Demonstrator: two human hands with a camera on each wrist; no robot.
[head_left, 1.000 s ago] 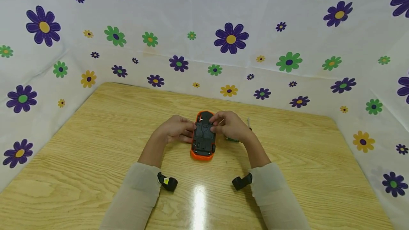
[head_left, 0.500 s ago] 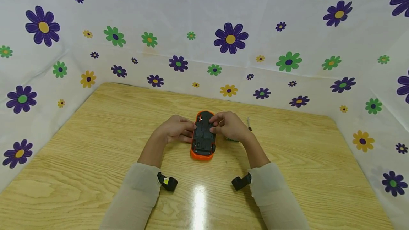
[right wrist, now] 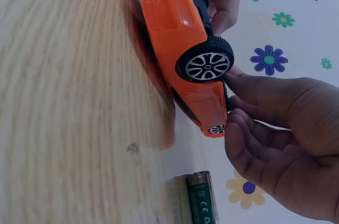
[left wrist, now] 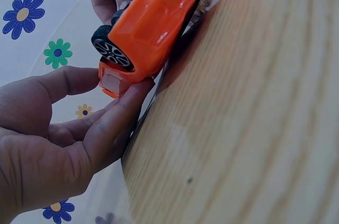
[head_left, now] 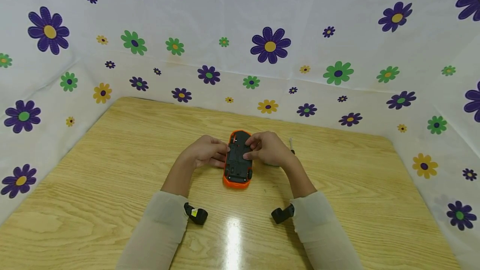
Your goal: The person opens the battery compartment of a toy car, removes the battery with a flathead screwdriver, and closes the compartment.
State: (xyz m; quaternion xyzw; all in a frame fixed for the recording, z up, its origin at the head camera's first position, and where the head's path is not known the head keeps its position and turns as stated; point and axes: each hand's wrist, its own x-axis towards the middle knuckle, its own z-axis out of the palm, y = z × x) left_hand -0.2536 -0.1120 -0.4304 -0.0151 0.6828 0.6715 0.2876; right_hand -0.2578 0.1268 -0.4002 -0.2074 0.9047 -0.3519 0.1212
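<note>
An orange toy car lies upside down, its black underside facing up. My left hand holds the car's left side, thumb near the underside's edge and fingers lower along the body; in the left wrist view they meet the orange body beyond a wheel. My right hand is at the opposite side, thumb and bent fingers on the underside. In the right wrist view the thumb tip is beside a silver-spoked wheel, with the fingertips close to the chassis edge. The fingers partly hide the chassis there.
Green batteries lie on the wooden table just right of the car, mostly behind my right hand in the head view. A screwdriver lies beyond that wrist. White flower-patterned cloth surrounds the table's back and sides.
My right thumb has slid slightly left and nearer me across the underside. The left hand and the car have barely moved.
</note>
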